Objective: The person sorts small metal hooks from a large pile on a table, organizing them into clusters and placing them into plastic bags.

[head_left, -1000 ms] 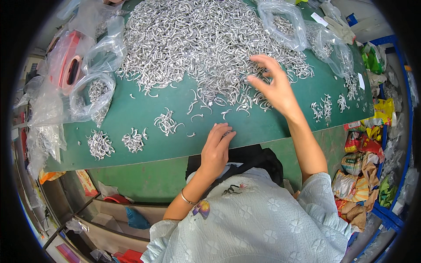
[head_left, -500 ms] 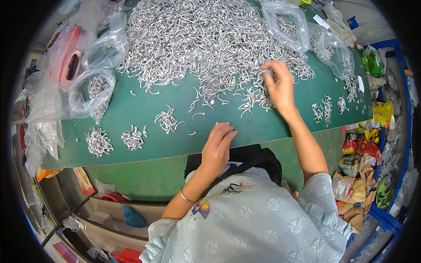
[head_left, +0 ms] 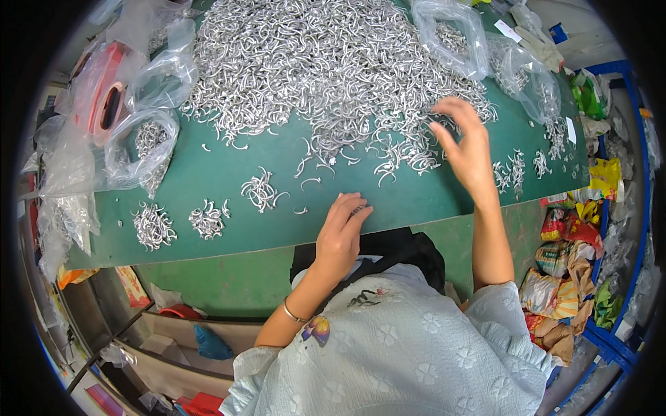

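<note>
A large heap of small curved silvery metal pieces (head_left: 298,69) covers the far middle of the green table (head_left: 229,163). My right hand (head_left: 466,142) is at the heap's near right edge, thumb and fingers apart with nothing visible between them. By the near table edge my left hand (head_left: 340,232) is curled, palm down, around some of the metal pieces (head_left: 358,209), which show only a little between thumb and fingers. To its left lie a small loose pile (head_left: 260,192) and two tighter piles, one in the middle (head_left: 207,220) and one further left (head_left: 154,226).
Clear plastic bags with metal pieces stand at the left (head_left: 142,149) and back right (head_left: 451,41). A red and pink object (head_left: 104,97) lies under plastic at the far left. More small piles (head_left: 510,172) lie at the right. A blue shelf frame (head_left: 642,173) holds colourful packages.
My right hand has shifted right and its fingers have spread apart. My left hand stays by the table edge, nearly still.
</note>
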Tool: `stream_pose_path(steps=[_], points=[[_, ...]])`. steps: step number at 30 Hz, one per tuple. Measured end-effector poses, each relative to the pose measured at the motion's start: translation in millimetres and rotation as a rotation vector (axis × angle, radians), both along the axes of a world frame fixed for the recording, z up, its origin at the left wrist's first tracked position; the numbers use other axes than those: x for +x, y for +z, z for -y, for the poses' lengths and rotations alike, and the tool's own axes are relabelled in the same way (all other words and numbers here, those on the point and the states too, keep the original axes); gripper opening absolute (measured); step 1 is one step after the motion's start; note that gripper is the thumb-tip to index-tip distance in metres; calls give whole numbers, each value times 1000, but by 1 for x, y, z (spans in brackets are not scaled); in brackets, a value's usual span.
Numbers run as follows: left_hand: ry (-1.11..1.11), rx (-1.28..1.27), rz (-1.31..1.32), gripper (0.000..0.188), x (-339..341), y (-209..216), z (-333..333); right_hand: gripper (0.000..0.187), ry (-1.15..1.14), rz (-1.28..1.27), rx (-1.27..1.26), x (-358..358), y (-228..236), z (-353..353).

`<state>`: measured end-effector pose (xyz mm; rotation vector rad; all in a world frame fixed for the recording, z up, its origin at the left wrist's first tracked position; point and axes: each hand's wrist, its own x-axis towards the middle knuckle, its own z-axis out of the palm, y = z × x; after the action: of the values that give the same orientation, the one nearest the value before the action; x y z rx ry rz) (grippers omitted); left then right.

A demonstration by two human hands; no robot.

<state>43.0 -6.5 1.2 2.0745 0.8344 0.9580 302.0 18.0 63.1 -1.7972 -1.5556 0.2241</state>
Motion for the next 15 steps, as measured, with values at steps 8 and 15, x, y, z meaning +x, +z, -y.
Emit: stream_pose_path(steps=[8,15], points=[[-24,-14,-52,29,4,6,-3,31,282,245,-79,-14,-26,16],[-48,-60,-190,38,2,25,-2,19,102,88,-74,-16,-16,19]])
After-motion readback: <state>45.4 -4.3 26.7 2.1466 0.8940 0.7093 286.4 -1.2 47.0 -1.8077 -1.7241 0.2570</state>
